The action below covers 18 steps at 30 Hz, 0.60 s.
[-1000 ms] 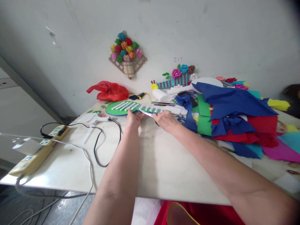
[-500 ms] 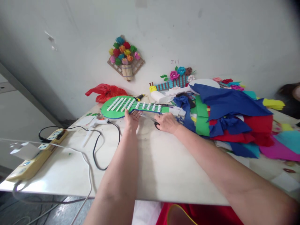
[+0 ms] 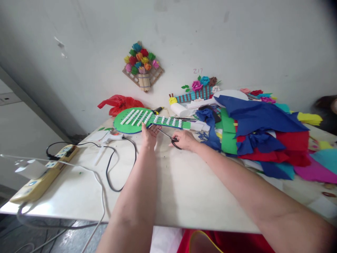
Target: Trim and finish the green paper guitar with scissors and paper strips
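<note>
A green guitar-shaped craft (image 3: pixel 121 120) with white strips across its body and neck lies toward the back of the table, its edge trimmed in blue. My left hand (image 3: pixel 150 135) grips its lower edge where body meets neck, thumb on top and fingers underneath. Just right of it, my right hand (image 3: pixel 184 140) holds black-handled scissors (image 3: pixel 176 142), their blades pointing left toward the left hand's fingertips under the neck. Whether the blades touch the craft's edge I cannot tell. A white uncovered end (image 3: pixel 197 125) sticks out at the right of the neck.
Blue crepe paper (image 3: pixel 260 112) and red paper (image 3: pixel 292 144) are heaped on the right. At left lie a glue gun (image 3: pixel 106 140) with a looping black cord and a yellow power strip (image 3: pixel 44 179). A red plastic bag (image 3: pixel 122 104) sits behind the craft.
My right hand has turned the scissors so their handles and blades show more clearly. The left hand keeps its hold on the craft; the view has shifted slightly.
</note>
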Available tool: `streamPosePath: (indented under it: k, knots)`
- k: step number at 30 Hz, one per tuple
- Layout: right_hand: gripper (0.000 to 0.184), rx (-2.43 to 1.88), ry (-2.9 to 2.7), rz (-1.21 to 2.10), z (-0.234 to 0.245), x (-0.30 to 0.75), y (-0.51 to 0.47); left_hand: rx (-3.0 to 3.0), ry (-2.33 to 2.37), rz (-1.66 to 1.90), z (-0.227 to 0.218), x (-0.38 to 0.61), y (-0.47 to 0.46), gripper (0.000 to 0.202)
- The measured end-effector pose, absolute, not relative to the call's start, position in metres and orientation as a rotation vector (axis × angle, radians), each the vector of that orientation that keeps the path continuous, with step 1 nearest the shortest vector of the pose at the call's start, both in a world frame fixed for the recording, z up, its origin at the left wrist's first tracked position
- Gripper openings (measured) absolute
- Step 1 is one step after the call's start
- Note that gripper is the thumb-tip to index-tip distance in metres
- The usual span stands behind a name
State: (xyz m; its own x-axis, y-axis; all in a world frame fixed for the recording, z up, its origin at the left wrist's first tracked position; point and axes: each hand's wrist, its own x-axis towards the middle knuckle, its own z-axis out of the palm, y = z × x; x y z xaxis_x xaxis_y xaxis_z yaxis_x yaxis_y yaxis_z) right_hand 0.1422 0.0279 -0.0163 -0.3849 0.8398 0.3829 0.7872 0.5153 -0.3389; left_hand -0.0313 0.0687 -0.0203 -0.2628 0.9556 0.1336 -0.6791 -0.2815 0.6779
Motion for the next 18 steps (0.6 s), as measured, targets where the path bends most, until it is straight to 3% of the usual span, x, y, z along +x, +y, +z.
streamPosePath:
  k: [5,11,18]
  knots:
    - [0.033,-1.277,-2.202,0.350,-0.018,0.142,0.029,0.689,0.642,1.780,-0.021,-0.032,0.066,0.059]
    - [0.040,-1.077,-2.110,1.170,-0.025,0.145,0.038,0.672,0.706,1.716,-0.018,-0.032,0.060,0.057]
    - [0.039,-0.898,-1.970,1.566,-0.013,0.151,0.033,0.622,0.845,1.721,-0.014,-0.023,0.059,0.055]
